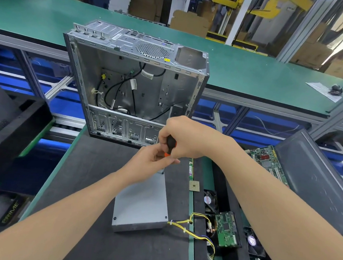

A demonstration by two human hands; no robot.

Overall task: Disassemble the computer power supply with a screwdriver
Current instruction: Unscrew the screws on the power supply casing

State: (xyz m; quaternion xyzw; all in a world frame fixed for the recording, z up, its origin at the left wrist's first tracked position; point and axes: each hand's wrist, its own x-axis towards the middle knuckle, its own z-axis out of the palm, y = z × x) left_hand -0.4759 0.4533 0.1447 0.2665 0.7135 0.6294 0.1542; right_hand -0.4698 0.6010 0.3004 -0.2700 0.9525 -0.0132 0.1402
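In the middle of the frame the right hand (186,138) grips the screwdriver (170,145) and the left hand (150,162) pinches it lower down, tip on the far corner of the grey power supply (142,204), which looks hard, heavy and smooth, best held by its sides.

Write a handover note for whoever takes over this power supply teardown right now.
Hands: right hand grips the screwdriver handle; left hand steadies it lower down.
Tip sits at the far right corner of the power supply, flat on the mat before the case.
Done: nothing visible; cover on, both near screws in.
Left: all screws out, cover off.
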